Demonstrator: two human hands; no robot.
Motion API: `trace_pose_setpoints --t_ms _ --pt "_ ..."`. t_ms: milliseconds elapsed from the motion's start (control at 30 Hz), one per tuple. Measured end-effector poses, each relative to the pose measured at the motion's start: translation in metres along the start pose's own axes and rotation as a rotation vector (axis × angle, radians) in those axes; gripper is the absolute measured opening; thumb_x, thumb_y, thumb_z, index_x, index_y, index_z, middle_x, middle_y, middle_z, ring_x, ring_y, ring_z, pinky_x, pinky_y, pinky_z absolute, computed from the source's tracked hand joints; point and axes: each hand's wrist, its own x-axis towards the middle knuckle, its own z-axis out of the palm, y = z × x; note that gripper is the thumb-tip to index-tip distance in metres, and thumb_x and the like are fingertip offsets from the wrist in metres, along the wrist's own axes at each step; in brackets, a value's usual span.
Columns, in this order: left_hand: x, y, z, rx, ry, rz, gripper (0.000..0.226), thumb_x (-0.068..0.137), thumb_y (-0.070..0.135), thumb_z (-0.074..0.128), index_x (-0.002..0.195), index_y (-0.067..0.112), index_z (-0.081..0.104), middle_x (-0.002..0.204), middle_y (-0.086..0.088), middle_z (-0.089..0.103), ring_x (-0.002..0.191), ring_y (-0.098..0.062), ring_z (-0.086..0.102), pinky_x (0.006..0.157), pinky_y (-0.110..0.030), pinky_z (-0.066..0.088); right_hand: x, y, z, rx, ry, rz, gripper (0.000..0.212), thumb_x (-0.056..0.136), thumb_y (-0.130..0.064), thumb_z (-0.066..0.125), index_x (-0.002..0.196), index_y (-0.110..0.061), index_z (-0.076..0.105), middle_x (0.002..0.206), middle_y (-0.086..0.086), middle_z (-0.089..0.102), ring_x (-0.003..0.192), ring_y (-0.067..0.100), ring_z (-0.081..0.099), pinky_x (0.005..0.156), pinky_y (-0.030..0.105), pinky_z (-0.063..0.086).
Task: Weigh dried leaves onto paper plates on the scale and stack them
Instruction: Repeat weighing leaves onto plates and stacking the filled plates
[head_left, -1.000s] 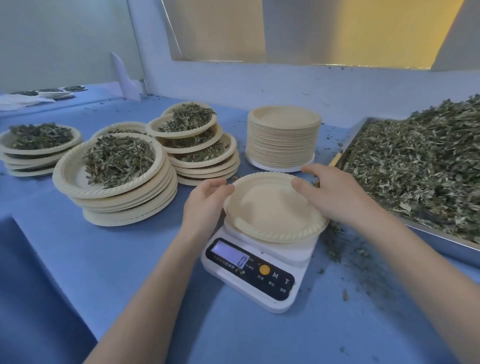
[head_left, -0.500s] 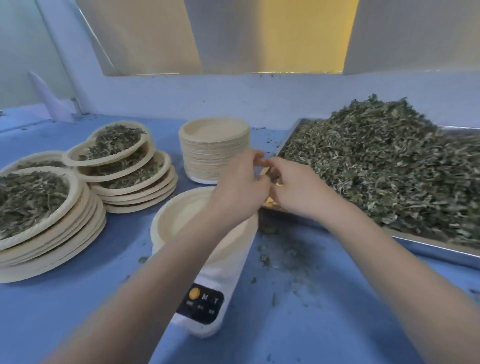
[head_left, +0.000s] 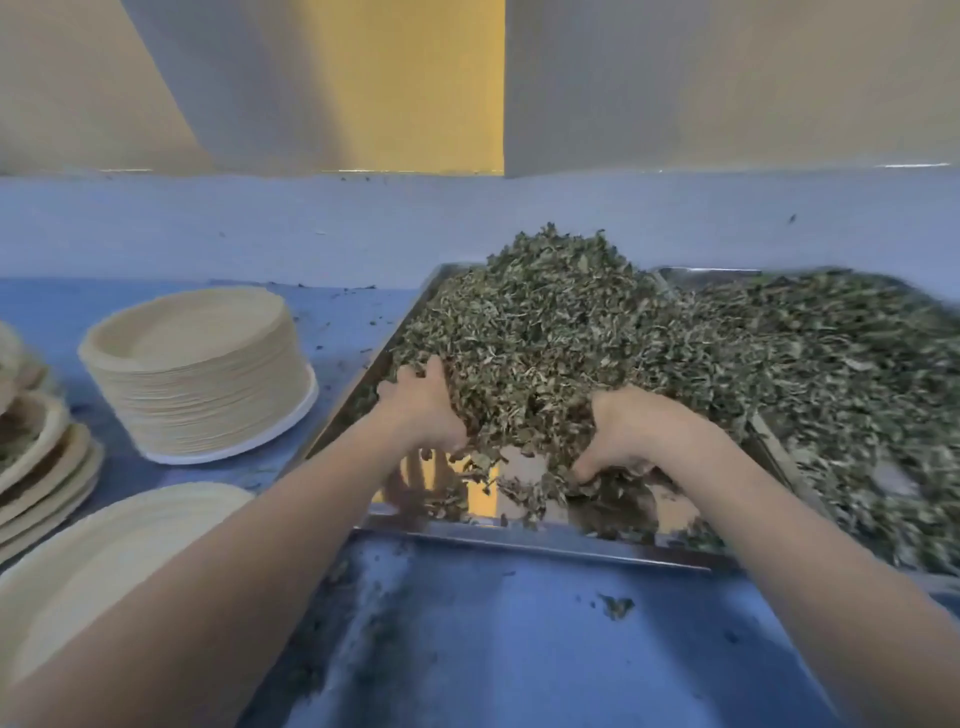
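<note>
Far to the left of the hands, filled plates (head_left: 36, 457) sit stacked at the frame edge, likely weighed portions parked out of the way. Nearer, an empty paper plate (head_left: 109, 551) lies partly under the left forearm, ready to take leaves; the scale beneath it cannot be seen. Behind it, a tall stack of unused plates (head_left: 202, 374) stands within reach for refills. The left hand (head_left: 423, 410) presses its fingers into the near edge of the dried leaves (head_left: 545, 332), cupping them from one side. The right hand (head_left: 628, 441), just across the clump, curls its fingers around leaves from the other side, so both close on one portion. The metal tray (head_left: 519, 535) holds the pile; its bare near corner suggests leaves are drawn from there.
</note>
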Motion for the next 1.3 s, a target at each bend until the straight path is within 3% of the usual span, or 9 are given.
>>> trace_pose_setpoints --t_ms 100,333,400,533,700,833,967,1167,1300 --pt "0.013 0.002 0.008 -0.017 -0.007 0.034 0.097 0.081 0.019 0.062 0.15 0.023 -0.006 0.154 -0.018 0.005 0.138 -0.045 0.015 0.108 -0.049 0.031 0.015 -0.016 0.009 0.104 0.081 -0.176 0.045 0.073 -0.037 0.074 0.103 -0.009 0.056 0.098 0.007 0.064 0.079 0.02 0.057 0.066 0.026 0.047" --pt "-0.001 -0.007 -0.009 -0.191 -0.045 0.207 0.099 0.068 0.007 0.066 0.147 0.031 0.013 0.143 -0.011 0.01 0.078 -0.022 0.056 0.059 -0.024 0.046 0.035 -0.024 0.005 0.336 0.158 -0.359 0.103 0.062 -0.035 0.085 0.145 -0.026 0.024 0.128 0.007 0.042 0.101 0.024 0.054 0.079 0.033 0.049" --pt "-0.005 -0.007 -0.012 -0.193 -0.114 0.194 0.106 0.067 0.004 0.071 0.147 0.035 0.01 0.141 -0.013 0.012 0.088 -0.025 0.055 0.071 -0.03 0.05 0.038 -0.03 0.008 0.297 0.117 -0.364 0.111 0.061 -0.037 0.085 0.148 -0.029 0.017 0.135 0.009 0.034 0.108 0.028 0.052 0.078 0.033 0.048" --pt "-0.008 0.013 0.011 -0.289 -0.129 0.19 0.1 0.067 0.0 0.075 0.146 0.022 0.018 0.131 -0.014 0.028 0.095 -0.031 0.055 0.067 -0.033 0.052 0.047 -0.049 0.021 0.279 0.185 -0.424 0.09 0.063 -0.036 0.082 0.137 -0.018 0.036 0.127 0.007 0.044 0.116 0.028 0.046 0.095 0.04 0.045" --pt "-0.013 0.013 0.014 -0.501 -0.036 0.211 0.061 0.069 -0.006 0.069 0.118 0.017 0.042 0.086 -0.006 0.048 0.061 -0.019 0.046 0.052 -0.03 0.038 0.037 -0.03 0.019 0.505 0.248 -0.435 0.05 0.067 -0.022 0.079 0.109 -0.026 0.052 0.104 -0.003 0.056 0.07 0.008 0.053 0.056 0.019 0.04" --pt "-0.027 0.008 -0.006 -0.515 0.133 0.307 0.057 0.067 -0.003 0.073 0.108 0.024 0.044 0.103 -0.005 0.05 0.058 -0.015 0.047 0.044 -0.023 0.038 0.021 -0.029 0.004 0.676 0.348 -0.45 0.042 0.068 -0.021 0.076 0.1 -0.036 0.053 0.079 -0.014 0.053 0.047 -0.002 0.043 0.039 0.012 0.033" --pt "-0.043 -0.004 -0.025 -0.591 0.241 0.365 0.053 0.07 -0.005 0.069 0.103 0.028 0.044 0.097 0.004 0.049 0.053 -0.018 0.044 0.051 -0.03 0.041 0.003 -0.043 -0.018 0.729 0.438 -0.452 0.04 0.069 -0.027 0.075 0.102 -0.039 0.055 0.09 -0.014 0.058 0.066 0.006 0.06 0.047 0.012 0.043" --pt "-0.08 -0.048 -0.051 -0.595 0.38 0.325 0.054 0.064 -0.002 0.071 0.099 0.031 0.046 0.095 0.006 0.053 0.063 -0.016 0.051 0.062 -0.03 0.047 -0.031 -0.093 -0.034 0.749 0.465 -0.578 0.039 0.071 -0.026 0.074 0.106 -0.034 0.057 0.084 -0.015 0.052 0.051 -0.005 0.044 0.044 0.005 0.033" --pt "-0.118 -0.099 -0.064 -0.615 0.457 0.219 0.051 0.063 -0.005 0.072 0.094 0.029 0.051 0.101 -0.001 0.053 0.066 -0.018 0.05 0.061 -0.031 0.048 -0.055 -0.144 -0.032 0.761 0.41 -0.691 0.042 0.073 -0.025 0.073 0.112 -0.028 0.059 0.1 -0.01 0.054 0.086 0.006 0.052 0.055 0.002 0.031"
